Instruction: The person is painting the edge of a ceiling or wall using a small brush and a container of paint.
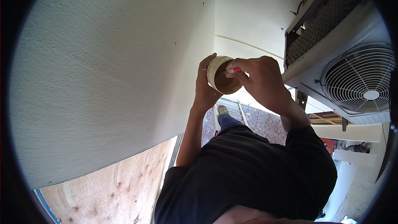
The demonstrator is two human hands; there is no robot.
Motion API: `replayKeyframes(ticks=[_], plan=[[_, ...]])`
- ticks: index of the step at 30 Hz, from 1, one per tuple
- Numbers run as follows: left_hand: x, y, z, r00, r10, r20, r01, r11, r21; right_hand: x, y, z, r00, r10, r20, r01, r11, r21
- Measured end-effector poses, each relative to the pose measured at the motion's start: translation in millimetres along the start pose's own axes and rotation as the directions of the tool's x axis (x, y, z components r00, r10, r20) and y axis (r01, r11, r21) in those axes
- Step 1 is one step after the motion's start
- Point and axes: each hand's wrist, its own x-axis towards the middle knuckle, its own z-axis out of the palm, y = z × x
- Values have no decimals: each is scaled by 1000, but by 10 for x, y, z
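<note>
My left hand (205,84) grips a pale, stained round tub (213,71) from its left side. The tub is tilted so that its mouth faces right, and its inside looks brownish. At the mouth, the fingers of my right hand (259,76) pinch a thin light handle with a red end (237,69). It looks like a small brush, but its other end is hidden inside the tub. Close on the left of both hands rises a rough cream-painted wall (108,68).
An outdoor air-conditioner unit with a round fan grille (371,95) juts out on the right, near my right arm. Below, a shoe (222,109) rests on a ladder (242,113) above a patterned tile floor (261,124). A plywood panel (124,180) lies under the wall's lower edge.
</note>
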Motion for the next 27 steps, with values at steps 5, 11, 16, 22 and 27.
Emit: replayKeyframes(ticks=[5, 11, 16, 22, 27], plan=[[6, -16, 39, 999, -34, 5, 34, 999, -37, -8, 12, -8, 998, -13, 59, 19, 994, -105], [44, -9, 98, 999, -34, 17, 36, 994, -106, -37, -4, 13, 999, 41, 28, -38, 995, -93], [55, 14, 119, 1000, 22, 9, -22, 999, -24, -66, -10, 23, 995, 102, -14, -103, 993, -61], [35, -15, 106, 999, 35, 5, -35, 998, -53, -44, -42, -50, 991, 94, -95, -91, 995, 28], [56, 61, 96, 1000, -21, -12, 20, 997, -70, -55, -32, -39, 970, 201, -138, -194, 979, 60]])
